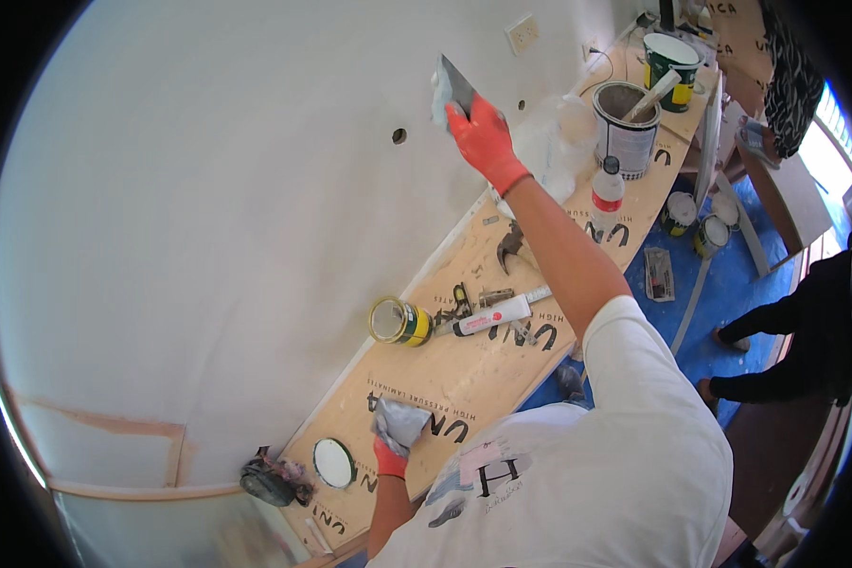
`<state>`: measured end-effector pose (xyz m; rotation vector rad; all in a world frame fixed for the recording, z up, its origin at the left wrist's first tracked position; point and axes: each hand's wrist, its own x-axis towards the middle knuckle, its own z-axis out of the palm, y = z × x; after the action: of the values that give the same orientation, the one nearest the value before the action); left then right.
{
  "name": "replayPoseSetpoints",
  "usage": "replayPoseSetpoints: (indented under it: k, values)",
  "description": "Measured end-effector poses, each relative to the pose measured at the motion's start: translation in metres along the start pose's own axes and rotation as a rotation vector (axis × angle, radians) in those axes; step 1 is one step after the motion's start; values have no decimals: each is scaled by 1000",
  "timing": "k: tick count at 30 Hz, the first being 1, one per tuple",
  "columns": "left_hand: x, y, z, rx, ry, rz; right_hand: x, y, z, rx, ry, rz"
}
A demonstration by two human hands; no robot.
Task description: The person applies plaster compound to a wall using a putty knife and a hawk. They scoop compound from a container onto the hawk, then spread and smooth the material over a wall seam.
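Observation:
My right hand [484, 142], in a red glove, is closed on a putty knife [458, 85] raised against the white wall. White filler coats the wall side of its blade. My left hand [389, 458], also in a red glove, is lower down, closed on a wide scraper [400, 423] with a grey, smeared blade, held over the wooden board [350, 398]. Beside it lies a round white lid [334, 463]. Between the hands, on the board, are an open yellow-and-green can [399, 322], a white tube [492, 315] and a hammer [511, 248] partly behind my right arm.
A large grey bucket [626, 142], a green bucket [671, 71] and a plastic bottle [608, 194] stand along the board's far end. Small cans [711, 236] rest on the blue floor covering. Another person [795, 331] in dark clothes is at the right. The wall has an outlet [522, 34] and holes.

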<state>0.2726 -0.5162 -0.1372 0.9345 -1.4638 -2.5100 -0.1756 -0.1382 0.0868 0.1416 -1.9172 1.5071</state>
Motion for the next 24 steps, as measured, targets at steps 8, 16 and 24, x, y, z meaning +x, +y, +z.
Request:
replayPoseSetpoints:
  k: [8, 16, 24]
  values:
    - [13, -36, -44, -89, 101, -111, 0, -18, 108, -458, 18, -223]
    - [10, -23, -38, -117, 88, -134, 63, 25, 38, -354, 59, -65]
    - [6, -15, -32, -76, 67, -220, 20, 5, 69, -246, 8, -232]
